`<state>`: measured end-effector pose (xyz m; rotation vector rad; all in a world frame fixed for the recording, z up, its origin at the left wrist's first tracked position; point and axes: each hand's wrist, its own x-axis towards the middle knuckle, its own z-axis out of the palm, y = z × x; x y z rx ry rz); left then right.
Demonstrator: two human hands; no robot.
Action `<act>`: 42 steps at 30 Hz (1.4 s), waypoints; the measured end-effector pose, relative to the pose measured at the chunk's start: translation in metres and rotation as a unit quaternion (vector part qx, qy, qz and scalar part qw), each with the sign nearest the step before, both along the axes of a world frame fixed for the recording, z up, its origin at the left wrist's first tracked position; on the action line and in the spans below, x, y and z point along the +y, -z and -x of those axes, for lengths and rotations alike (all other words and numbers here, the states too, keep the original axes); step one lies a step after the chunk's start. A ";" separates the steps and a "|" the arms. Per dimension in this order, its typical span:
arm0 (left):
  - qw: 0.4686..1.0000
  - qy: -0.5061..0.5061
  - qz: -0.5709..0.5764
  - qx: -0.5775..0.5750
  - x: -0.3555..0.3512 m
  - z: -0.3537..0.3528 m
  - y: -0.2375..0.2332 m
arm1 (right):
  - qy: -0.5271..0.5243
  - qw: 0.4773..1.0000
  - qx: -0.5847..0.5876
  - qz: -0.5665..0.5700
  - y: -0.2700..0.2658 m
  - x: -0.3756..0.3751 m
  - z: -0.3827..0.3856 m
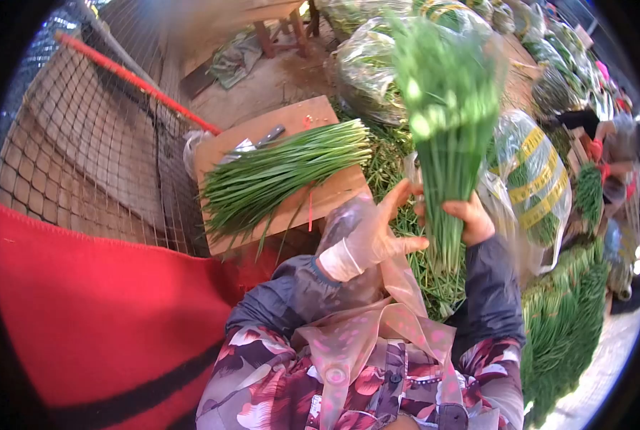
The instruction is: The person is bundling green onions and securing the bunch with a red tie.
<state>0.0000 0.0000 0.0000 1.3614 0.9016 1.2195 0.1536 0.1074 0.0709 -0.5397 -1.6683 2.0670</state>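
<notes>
My right hand (472,217) is wrapped around the lower stalks of a bunch of green chives (454,140), held upright with its blurred leafy tops pointing away from me. Just left of the stalks, my left hand (381,233) has its thumb and fingers spread, fingertips close to the bunch. A white band circles the left wrist. To the left, a loose pile of chives (284,172) lies across a wooden board (338,190). Behind the pile a knife (270,135) rests on the board, its blade partly covered by leaves.
Clear plastic bags of greens (370,68) stand ahead, and a yellow-printed bag (538,175) is at the right. Loose trimmings (434,294) lie beneath my hands. Many bundled chives (563,322) fill the lower right. Wire mesh (83,143) and red cloth (105,308) are left. Another person (617,154) is far right.
</notes>
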 end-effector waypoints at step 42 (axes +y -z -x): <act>0.635 -0.199 -0.003 0.746 0.091 0.201 0.127 | -0.291 0.672 -0.379 -0.566 0.210 0.033 0.196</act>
